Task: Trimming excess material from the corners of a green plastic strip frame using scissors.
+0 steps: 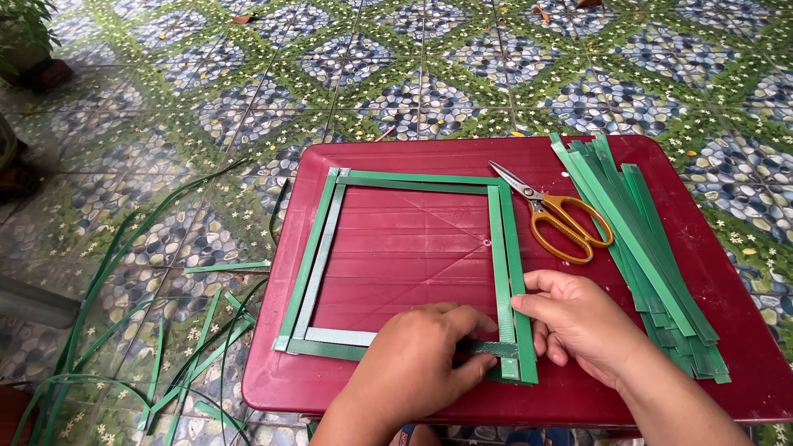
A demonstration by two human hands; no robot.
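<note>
Hands palm-down: left hand (pixel 417 363) fingers pressing green strap frame (pixel 505 248) corner, right hand (pixel 574 322) pinching it.

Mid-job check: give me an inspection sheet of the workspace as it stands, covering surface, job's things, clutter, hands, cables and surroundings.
Surface: dark red plastic table, ribbed top.
Job's things: green strap frame, a square of doubled flat strips lying flat on the table; its near right corner sits under both hands.
Clutter: yellow-handled scissors lying closed beside the frame; stack of cut green strips along the table's right side.
Hands: left hand presses the frame's bottom strip; right hand pinches the right-hand strip at the corner.
Cables: nothing seen.
Surroundings: patterned tile floor; loose green offcuts on the floor at left; potted plant top left.
</note>
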